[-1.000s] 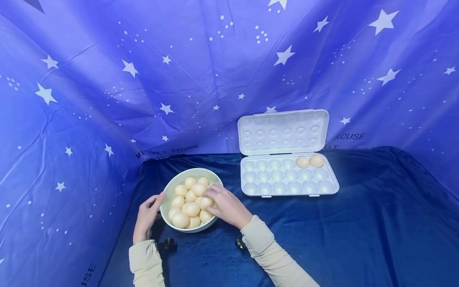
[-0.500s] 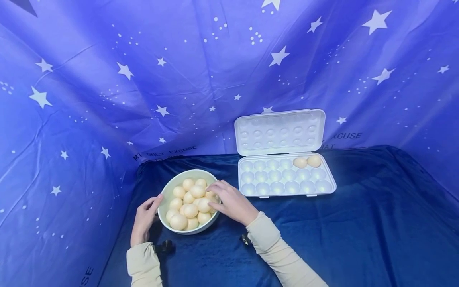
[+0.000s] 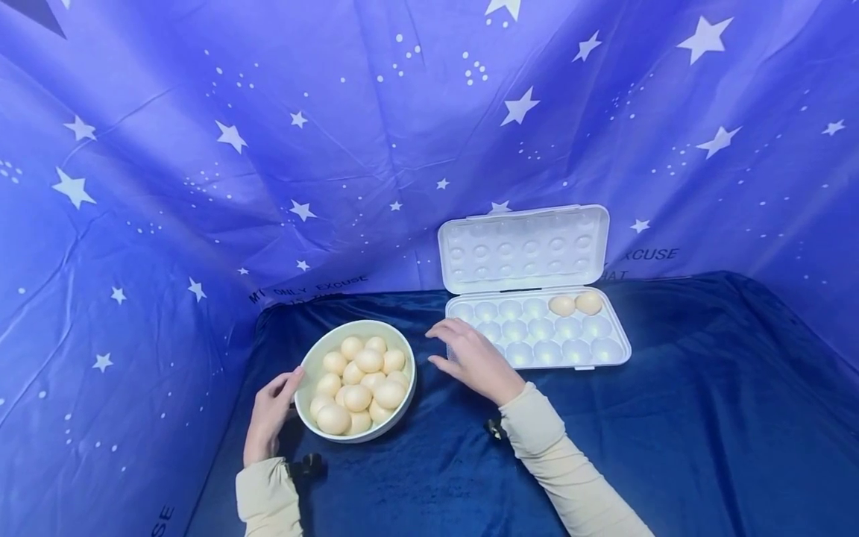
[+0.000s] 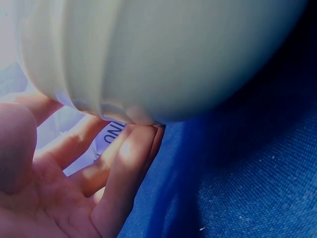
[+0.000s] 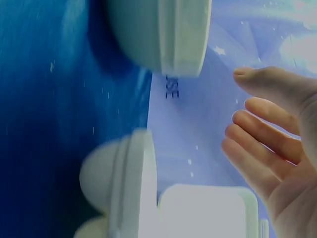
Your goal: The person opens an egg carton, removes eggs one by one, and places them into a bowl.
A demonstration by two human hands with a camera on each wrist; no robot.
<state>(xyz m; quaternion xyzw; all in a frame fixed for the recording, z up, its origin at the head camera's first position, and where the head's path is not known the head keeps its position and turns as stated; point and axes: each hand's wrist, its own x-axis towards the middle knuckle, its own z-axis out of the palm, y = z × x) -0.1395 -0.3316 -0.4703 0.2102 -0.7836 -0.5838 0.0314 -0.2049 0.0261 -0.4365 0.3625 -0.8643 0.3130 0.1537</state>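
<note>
A pale bowl (image 3: 307,377) heaped with several cream-coloured eggs (image 3: 357,397) stands on the dark blue cloth. My left hand (image 3: 270,414) rests its fingertips against the bowl's left side; in the left wrist view its fingers (image 4: 126,163) reach fairly straight to the outer wall. Between bowl and egg carton hovers my right hand (image 3: 478,362), fingers spread and holding nothing, as the right wrist view confirms. It covers the front left corner of the white egg carton (image 3: 523,250), whose lid is raised. Two eggs (image 3: 576,303) sit at the right end of its back row.
Dark blue cloth (image 3: 684,418) covers the table. A blue curtain (image 3: 376,149) printed with stars hangs behind and at both sides, close to the carton's lid. Each wrist carries a small black camera (image 3: 310,464).
My right hand has left the eggs in the bowl and moved right with nothing in it, to the carton's left side. The left hand has stayed at the bowl.
</note>
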